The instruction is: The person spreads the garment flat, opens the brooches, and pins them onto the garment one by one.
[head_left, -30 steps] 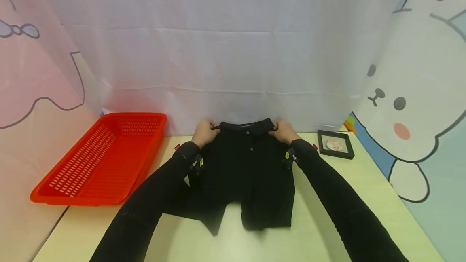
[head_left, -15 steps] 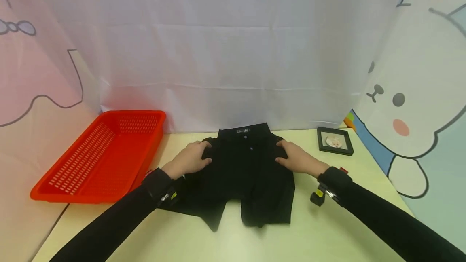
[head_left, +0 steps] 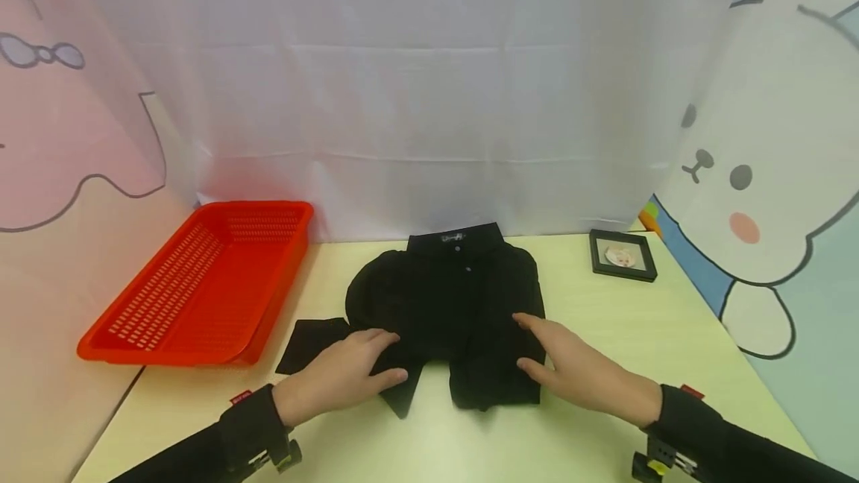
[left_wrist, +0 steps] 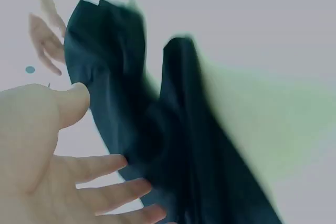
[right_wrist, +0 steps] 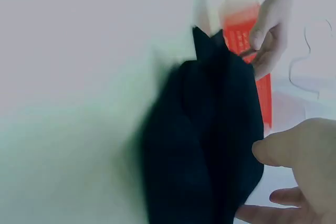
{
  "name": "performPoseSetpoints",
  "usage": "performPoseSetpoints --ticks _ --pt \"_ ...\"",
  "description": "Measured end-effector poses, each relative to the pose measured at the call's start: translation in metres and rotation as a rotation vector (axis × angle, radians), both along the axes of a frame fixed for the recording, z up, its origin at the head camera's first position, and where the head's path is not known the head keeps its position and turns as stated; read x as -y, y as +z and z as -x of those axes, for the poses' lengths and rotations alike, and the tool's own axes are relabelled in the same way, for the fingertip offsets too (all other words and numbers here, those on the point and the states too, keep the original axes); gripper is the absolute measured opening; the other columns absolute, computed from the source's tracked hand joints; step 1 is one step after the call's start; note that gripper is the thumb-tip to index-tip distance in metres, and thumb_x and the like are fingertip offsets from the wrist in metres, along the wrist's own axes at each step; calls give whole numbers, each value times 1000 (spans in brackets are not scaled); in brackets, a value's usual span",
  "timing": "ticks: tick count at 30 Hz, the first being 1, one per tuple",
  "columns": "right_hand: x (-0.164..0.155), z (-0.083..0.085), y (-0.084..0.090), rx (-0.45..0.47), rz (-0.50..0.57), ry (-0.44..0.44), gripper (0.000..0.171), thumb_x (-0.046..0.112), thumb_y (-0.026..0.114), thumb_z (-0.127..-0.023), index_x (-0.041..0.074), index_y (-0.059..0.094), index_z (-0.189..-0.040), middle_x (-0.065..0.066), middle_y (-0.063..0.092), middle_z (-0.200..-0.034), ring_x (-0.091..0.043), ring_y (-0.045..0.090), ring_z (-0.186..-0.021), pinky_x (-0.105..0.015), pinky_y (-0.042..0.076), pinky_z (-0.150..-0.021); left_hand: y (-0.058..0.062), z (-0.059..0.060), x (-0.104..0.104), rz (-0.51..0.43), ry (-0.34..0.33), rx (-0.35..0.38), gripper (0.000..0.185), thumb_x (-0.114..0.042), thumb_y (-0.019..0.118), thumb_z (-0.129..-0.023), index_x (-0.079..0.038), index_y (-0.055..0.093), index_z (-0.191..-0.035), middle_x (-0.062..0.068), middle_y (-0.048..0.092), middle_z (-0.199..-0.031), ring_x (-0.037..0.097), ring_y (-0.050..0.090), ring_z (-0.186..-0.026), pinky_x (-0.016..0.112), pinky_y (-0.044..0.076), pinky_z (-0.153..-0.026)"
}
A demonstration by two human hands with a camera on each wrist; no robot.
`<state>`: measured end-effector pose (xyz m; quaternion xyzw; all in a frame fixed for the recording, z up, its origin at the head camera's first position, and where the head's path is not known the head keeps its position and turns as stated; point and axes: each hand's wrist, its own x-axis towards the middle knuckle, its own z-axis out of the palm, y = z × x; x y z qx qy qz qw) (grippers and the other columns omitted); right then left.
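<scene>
The black garment (head_left: pixel 443 304) lay on the counter (head_left: pixel 604 319) near the red basket (head_left: pixel 150 358), mostly spread, so flattening seemed well along, with the skewed lower-left part probably left to straighten. The left grip (head_left: pixel 345 371) and right grip (head_left: pixel 580 371) were wide, holding nothing. Contact with the cloth was unclear; the left grip hid some of it, and both wrist views blurred its edges.

We count two hands (head_left: pixel 345 373) (head_left: pixel 582 371), two sleeves (head_left: pixel 244 434) (head_left: pixel 711 427), one garment (head_left: pixel 436 304) with two buttons (head_left: pixel 458 249) (head_left: pixel 468 269), one basket (head_left: pixel 224 293) at left, one frame (head_left: pixel 622 256) at far right, one counter (head_left: pixel 463 453).
</scene>
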<state>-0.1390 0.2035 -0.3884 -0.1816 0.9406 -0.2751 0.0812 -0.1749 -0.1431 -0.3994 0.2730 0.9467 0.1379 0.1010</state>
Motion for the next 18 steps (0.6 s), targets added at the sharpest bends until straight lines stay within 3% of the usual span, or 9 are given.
performPoseSetpoints --ticks 4,9,15,18 --pt "3 -18 -1 27 -10 18 63 27 66 -92 5 39 -145 -11 46 -145 -30 48 -131 -47 44 -102 -7 -16 -3 19 2 23 60 -57 62 -86 -12 61 -127 5 60 -122 25 59 -109 45 51 -90" --pt "7 -29 -5 15 4 33 62 28 65 -92 6 39 -145 -9 46 -145 -28 47 -131 -46 44 -102 -21 -27 -3 -9 44 21 57 -54 66 -85 -12 63 -124 3 60 -112 20 58 -97 39 53 -80" --pt "17 -29 -16 -4 18 38 62 29 65 -92 5 40 -144 -10 47 -144 -28 48 -131 -45 44 -102 -40 -29 -7 -18 63 28 59 -54 66 -85 -11 61 -126 5 59 -115 21 57 -98 40 53 -78" --pt "21 -27 -24 2 4 42 62 32 65 -92 5 41 -143 -11 47 -143 -29 48 -131 -45 44 -102 -46 -25 -12 -3 47 9 58 -53 66 -85 -11 61 -125 4 58 -111 19 54 -93 34 51 -72"
